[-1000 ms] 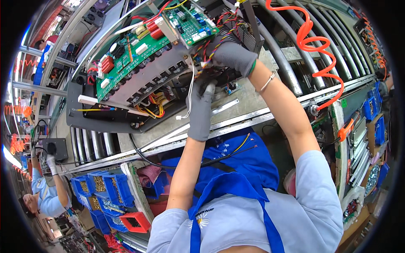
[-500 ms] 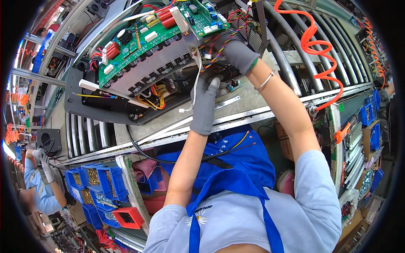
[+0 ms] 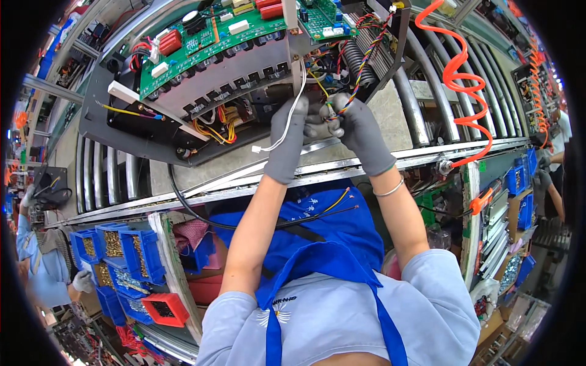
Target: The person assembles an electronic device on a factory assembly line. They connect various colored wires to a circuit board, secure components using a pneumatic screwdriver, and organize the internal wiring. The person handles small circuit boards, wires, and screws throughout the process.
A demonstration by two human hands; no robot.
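Both my hands wear grey gloves and meet at the front edge of an open black metal chassis (image 3: pixel 137 145). My right hand (image 3: pixel 364 135) is closed on a twisted bundle of coloured wires (image 3: pixel 356 91), pinched at the fingertips. Beside it my left hand (image 3: pixel 285 141) has its fingers closed, their tips touching the right fingertips; what they hold is hidden. A white cable (image 3: pixel 297 116) hangs over my left hand, ending in a small white connector (image 3: pixel 256 149). Above the hands, a green circuit board (image 3: pixel 210 52) sits over a metal heat sink plate (image 3: pixel 238 67).
A roller conveyor (image 3: pixel 427 104) runs along both sides of the chassis. An orange coiled air hose (image 3: pixel 467 79) hangs at right. Blue bins of screws (image 3: pixel 141 259) and a red bin (image 3: pixel 165 310) stand lower left. Another person's gloved hand (image 3: pixel 82 281) is at far left.
My right hand has come out of the chassis, toward me, with the coloured wires, and now meets my left hand. The view has shifted slightly.
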